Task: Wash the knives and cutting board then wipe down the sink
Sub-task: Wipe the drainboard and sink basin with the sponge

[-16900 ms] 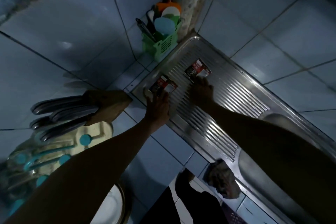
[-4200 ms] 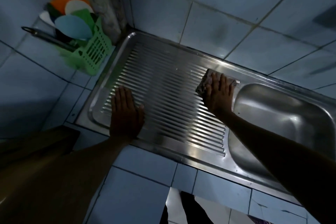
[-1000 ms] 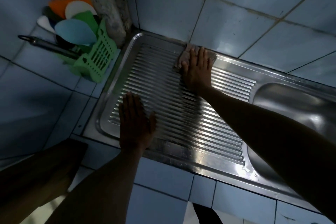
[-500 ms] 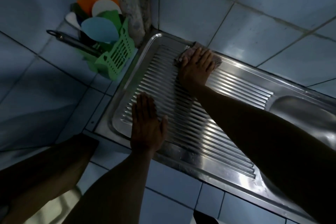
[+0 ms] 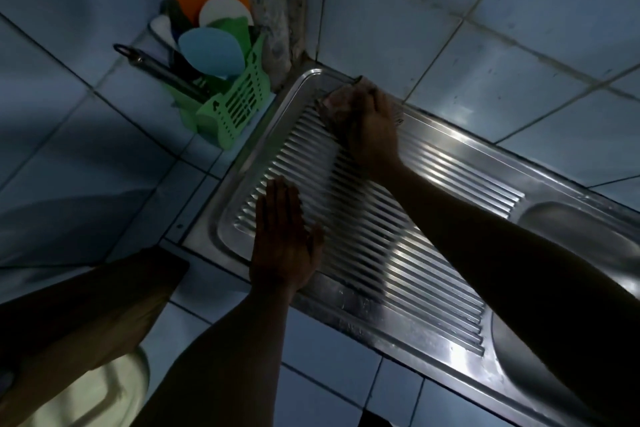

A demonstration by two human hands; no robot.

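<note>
A stainless steel sink [image 5: 433,163] with a ribbed draining board runs across the tiled counter; its basin [image 5: 571,246] lies at the right, partly hidden by my right forearm. My right hand [image 5: 370,128] presses a crumpled cloth [image 5: 334,104] flat against the far left corner of the draining board. My left hand [image 5: 282,239] rests palm down, fingers straight, on the near left part of the ribs. A wooden knife block [image 5: 86,298] and a pale cutting board [image 5: 90,395] sit at the lower left in shadow.
A green plastic utensil caddy [image 5: 235,107] with coloured spoons and a metal handle stands just left of the sink's far corner. Blue tiled walls meet behind the sink at a rough corner post [image 5: 273,3]. Tiled counter edge runs along the front.
My right hand has slid the cloth leftward along the back edge into the far left corner of the draining board. My left hand has stayed flat on the ribs.
</note>
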